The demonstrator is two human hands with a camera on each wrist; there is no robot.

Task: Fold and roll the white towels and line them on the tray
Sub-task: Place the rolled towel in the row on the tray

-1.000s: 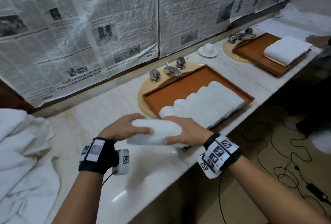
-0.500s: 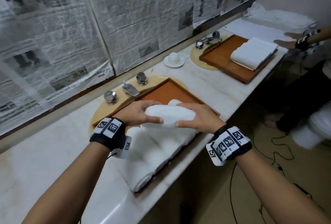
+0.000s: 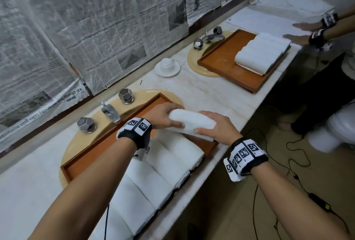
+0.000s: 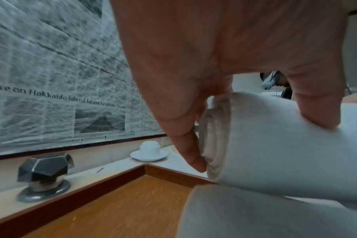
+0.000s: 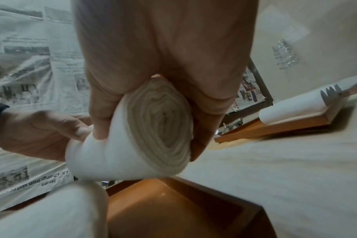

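Both hands grip one rolled towel (image 3: 192, 122), one at each end: left hand (image 3: 163, 116) thumb on top and fingers over the end, right hand (image 3: 217, 126) wrapped round the spiral end. Roll hovers over the tray (image 3: 107, 143), 1 o'clock end, just beside the towel row (image 3: 153, 178). Second tray (image 3: 226, 67) further at 1 o'clock.

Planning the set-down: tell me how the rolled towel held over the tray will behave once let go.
The rolled towel is probably soft: the left hand thumb dents it. Its spiral end looks tight, but it may loosen once the right hand releases. Being round, it could roll, though the neighbouring rolls in the tray should stop it.
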